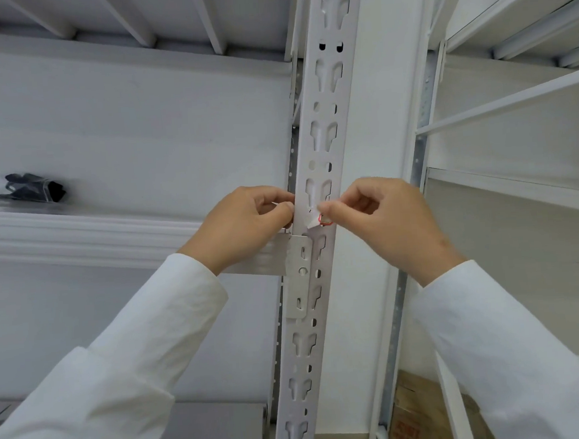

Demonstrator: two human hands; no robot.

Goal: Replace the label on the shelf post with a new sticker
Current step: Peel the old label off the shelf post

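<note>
Mid-job, I'd say — the right hand (380,219) pinches a half-lifted, red-edged sticker (315,220) on the shelf post (315,169), the left hand (247,222) pinches something small — old or new, I can't tell.

You stand in a storeroom: white slotted steel shelving (316,183) rises all around you (boltless racking), with cardboard cartons (411,416) stacked low between the bays.

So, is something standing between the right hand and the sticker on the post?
No, nothing visible does. The right hand already pinches the sticker, which is partly lifted from the shelf post. The left hand grips the post's left edge, beside the sticker, not across it.
</note>
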